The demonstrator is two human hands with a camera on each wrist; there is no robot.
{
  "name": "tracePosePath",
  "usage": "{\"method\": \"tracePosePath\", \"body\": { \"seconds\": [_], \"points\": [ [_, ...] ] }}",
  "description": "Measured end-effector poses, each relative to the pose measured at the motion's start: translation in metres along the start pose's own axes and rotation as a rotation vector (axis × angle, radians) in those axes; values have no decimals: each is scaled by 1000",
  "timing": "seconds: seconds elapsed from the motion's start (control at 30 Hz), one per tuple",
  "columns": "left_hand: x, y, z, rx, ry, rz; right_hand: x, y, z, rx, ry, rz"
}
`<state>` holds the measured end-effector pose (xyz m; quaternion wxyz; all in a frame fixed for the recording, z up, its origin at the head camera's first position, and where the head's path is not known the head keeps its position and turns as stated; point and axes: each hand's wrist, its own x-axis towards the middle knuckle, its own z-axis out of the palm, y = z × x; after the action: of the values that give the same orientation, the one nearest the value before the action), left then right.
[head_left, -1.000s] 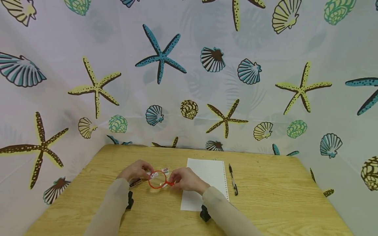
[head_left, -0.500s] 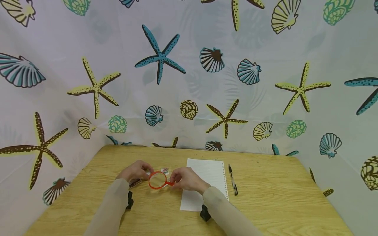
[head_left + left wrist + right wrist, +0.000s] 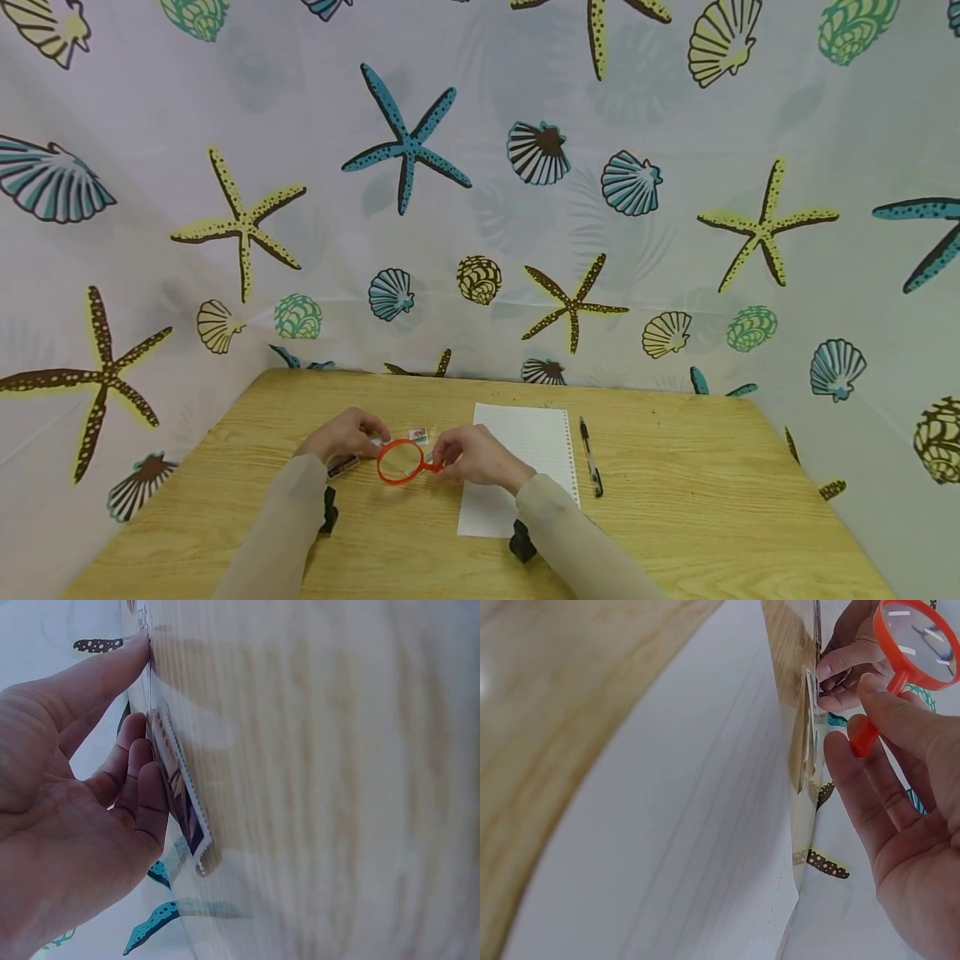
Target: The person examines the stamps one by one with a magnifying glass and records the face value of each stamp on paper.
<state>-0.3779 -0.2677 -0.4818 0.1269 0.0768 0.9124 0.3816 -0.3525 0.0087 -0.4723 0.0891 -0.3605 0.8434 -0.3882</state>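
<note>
My right hand (image 3: pixel 471 457) pinches the orange magnifier (image 3: pixel 401 461) by its handle over the stamps (image 3: pixel 418 434) on the surface (image 3: pixel 675 517), left hand (image 3: pixel 345 435) fingers pressing one stamp (image 3: pixel 184 802) flat, so inspection seems underway; paper (image 3: pixel 525 450) and pen (image 3: pixel 590 457) untouched.

- Magnifying glass (image 3: pixel 402 461): round lens in an orange frame with a short orange handle, held just above the desk (image 3: pixel 675 517).
- Stamp (image 3: pixel 184 802): small, perforated, lying flat on the desk.
</note>
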Motion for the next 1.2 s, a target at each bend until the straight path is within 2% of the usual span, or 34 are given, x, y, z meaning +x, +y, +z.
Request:
{"method": "tracePosePath", "body": {
  "seconds": [0.43,0.83,1.2],
  "points": [
    [-2,2,0,-22,-9,11,-1,1,-2,49,-12,24],
    [-1,0,1,4,0,29,-1,3,1,89,-19,25],
    [-4,5,1,-24,-5,11,-4,1,-2,103,-28,26]
  ]
}}
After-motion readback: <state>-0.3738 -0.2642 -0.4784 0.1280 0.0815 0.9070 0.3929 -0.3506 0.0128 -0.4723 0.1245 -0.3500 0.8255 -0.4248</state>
